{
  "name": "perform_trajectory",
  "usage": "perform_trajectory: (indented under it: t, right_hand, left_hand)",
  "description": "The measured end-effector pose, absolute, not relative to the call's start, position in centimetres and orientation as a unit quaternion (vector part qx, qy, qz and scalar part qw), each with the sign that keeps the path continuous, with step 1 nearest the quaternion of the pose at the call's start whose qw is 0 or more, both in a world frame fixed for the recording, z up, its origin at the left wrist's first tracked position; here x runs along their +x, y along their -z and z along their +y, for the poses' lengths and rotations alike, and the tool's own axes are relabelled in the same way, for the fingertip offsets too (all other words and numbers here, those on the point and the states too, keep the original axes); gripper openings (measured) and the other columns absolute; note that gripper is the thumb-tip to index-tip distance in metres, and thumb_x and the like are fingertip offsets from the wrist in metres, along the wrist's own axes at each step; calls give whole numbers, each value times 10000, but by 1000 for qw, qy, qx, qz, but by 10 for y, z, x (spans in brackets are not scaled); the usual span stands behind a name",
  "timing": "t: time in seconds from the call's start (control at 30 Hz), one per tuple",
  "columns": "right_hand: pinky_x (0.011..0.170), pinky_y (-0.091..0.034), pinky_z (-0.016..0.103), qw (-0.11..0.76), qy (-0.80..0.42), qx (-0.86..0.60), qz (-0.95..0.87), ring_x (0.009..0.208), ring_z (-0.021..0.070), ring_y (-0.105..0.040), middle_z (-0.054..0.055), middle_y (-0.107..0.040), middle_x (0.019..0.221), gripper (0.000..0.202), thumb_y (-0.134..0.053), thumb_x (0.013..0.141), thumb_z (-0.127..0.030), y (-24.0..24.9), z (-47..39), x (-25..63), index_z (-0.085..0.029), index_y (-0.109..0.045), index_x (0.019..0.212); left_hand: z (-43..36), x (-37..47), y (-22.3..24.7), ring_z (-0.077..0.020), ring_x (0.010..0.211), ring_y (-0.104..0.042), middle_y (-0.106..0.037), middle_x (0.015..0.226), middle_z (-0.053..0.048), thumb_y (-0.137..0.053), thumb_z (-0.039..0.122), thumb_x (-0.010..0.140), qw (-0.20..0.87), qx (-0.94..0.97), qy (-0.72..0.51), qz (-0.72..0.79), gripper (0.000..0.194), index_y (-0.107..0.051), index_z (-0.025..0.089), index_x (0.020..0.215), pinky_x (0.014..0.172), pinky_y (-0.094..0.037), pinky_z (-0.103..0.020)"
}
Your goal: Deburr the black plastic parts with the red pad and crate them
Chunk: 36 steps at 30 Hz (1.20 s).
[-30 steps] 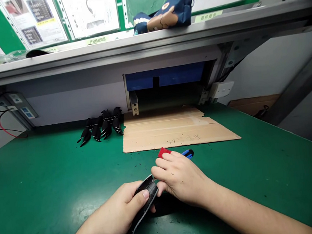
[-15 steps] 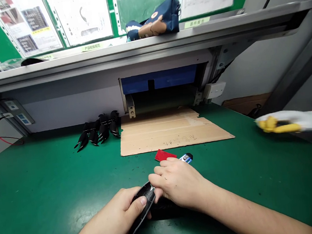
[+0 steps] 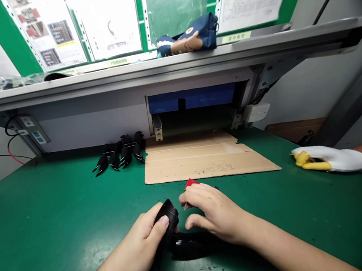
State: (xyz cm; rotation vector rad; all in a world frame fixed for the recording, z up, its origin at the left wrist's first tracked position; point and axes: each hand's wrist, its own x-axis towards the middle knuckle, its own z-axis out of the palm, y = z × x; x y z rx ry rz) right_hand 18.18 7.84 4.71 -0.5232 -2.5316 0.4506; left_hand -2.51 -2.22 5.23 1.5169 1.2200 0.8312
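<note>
My left hand (image 3: 143,243) is closed round a curved black plastic part (image 3: 170,214), thumb on its ribbed face, its upper end raised. Just to the right, my right hand (image 3: 216,209) has its fingers curled round a utility knife (image 3: 216,188); a silver blade tip shows below the fingers and a bit of blue casing behind the knuckles. Thumb and fingertips are apart, and the blade does not touch the part. On the green table below the hands lies a glossy black part (image 3: 192,244), partly hidden. A red flat piece (image 3: 190,182) sits behind my right hand.
A cardboard sheet (image 3: 203,163) lies before an opening in the back panel. Several black parts (image 3: 120,152) lie left of it. At the right, another person's gloved hand (image 3: 329,158) rests by the table edge. A shelf (image 3: 129,78) holding a blue pouch (image 3: 195,37) spans above.
The knife blade has come away from the black part, and my right thumb has opened from the fingers. The black part has turned in my left hand. The gloved hand has moved slightly inward.
</note>
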Motion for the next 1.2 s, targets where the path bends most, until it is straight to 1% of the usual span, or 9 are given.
perform_trajectory:
  t: [0.13,0.2,0.33,0.47,0.6,0.83,1.0,1.13,1.2]
  right_hand:
    - [723,-317,334,239,-43,-212,-947,759,211,-444,36,-515,829,611,-218,965,-686,-37,75,175,-170,-541,924]
    - [711,-307,344,228,13,-235,-945,752,220,-422,40,-494,822,586,-222,983,-651,-34,73,171,-170,-552,930]
    - [691,-291,343,191,90,-286,-935,770,232,-411,37,-472,829,424,-483,948,-595,-33,71,167,-179,-554,910]
    - [679,-277,336,181,130,-298,-928,772,233,-411,28,-469,809,361,-658,875,-532,-31,71,165,-189,-550,857]
    - [677,-268,330,181,138,-283,-932,739,216,-412,18,-482,762,307,-697,874,-442,-29,72,164,-187,-541,805]
    - [643,-262,323,140,130,-265,-945,699,207,-446,28,-526,701,307,-623,930,-413,-30,71,164,-177,-539,754]
    - [616,-294,290,106,24,-244,-964,682,193,-485,24,-565,708,306,-583,957,-389,-30,74,168,-170,-535,749]
    - [552,-330,219,151,-264,-164,-939,589,128,-449,-26,-474,637,506,-328,1033,-530,-36,80,180,-170,-447,699]
    - [526,-343,206,185,-336,-149,-911,568,122,-422,-26,-440,638,596,-163,1023,-604,-41,83,185,-173,-428,708]
  left_hand:
    - [-23,-23,-45,-103,561,-457,-516,714,33,-333,523,956,560,551,-388,481,423,-372,222,1252,549,-387,-220]
    - [-22,-22,-43,-102,563,-471,-548,748,20,-343,512,958,572,538,-404,470,446,-319,227,1301,559,-391,-224]
    - [-18,-21,-40,-96,562,-504,-610,889,-41,-379,484,955,592,504,-424,465,401,-398,194,1231,551,-392,-224]
    - [-15,-21,-36,-77,480,-467,-632,846,-64,-410,477,941,607,469,-445,462,382,-450,161,1152,458,-328,-192]
    - [-14,-20,-33,-63,446,-414,-638,828,-72,-404,478,940,605,469,-452,457,394,-430,150,1158,414,-279,-177]
    - [-19,-20,-38,-78,516,-414,-596,820,-32,-371,483,956,584,519,-408,473,344,-448,165,1058,452,-317,-191]
    - [-18,-21,-41,-141,794,-492,-544,876,-17,-376,441,967,510,579,-412,486,285,-482,176,960,748,-425,-248]
    - [-18,-23,-39,-150,835,-467,-517,900,-8,-353,449,972,472,610,-396,498,300,-499,186,980,783,-398,-257]
    - [-18,-24,-39,-154,870,-466,-525,946,-9,-353,448,973,450,622,-393,506,297,-504,195,1011,799,-390,-254]
